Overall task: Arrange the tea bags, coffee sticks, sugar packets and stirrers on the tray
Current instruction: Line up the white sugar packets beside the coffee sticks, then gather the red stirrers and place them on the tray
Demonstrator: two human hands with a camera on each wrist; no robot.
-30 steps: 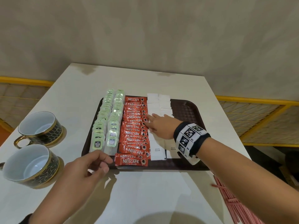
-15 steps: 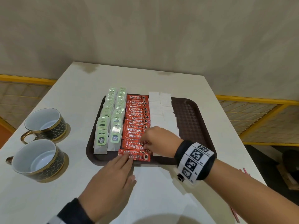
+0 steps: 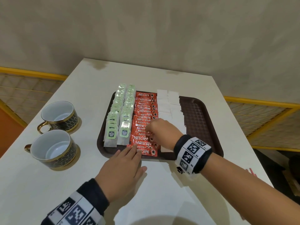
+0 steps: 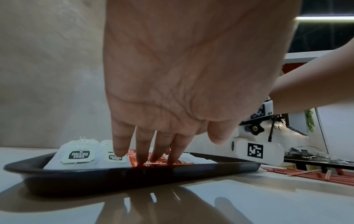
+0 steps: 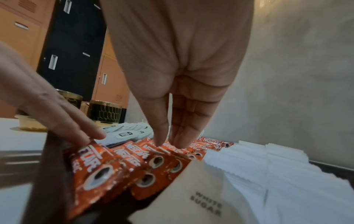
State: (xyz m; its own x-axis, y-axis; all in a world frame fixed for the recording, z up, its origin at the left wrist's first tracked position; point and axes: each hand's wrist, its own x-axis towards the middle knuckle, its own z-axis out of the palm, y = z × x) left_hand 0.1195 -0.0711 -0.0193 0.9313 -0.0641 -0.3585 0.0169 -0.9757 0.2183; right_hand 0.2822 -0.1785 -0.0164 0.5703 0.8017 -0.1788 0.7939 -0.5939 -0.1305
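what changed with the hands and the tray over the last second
The left hand moved right from the tray's near left corner; its straight fingers now press the nearest coffee stick, which has straightened into the coffee sticks. The right hand came off the sugar packets and now touches the sticks with its fingertips. Tea bags and cups stayed put.

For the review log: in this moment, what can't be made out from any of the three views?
- Stirrers: the head view's right edge cuts them off; the left wrist view shows them blurred, so no count.
- Sugar packets: the right hand covers the near part of their rows in the head view.
- Right fingertips: they meet the coffee sticks, but pinching or pressing is unclear.
- Small print on tea bags: too small.
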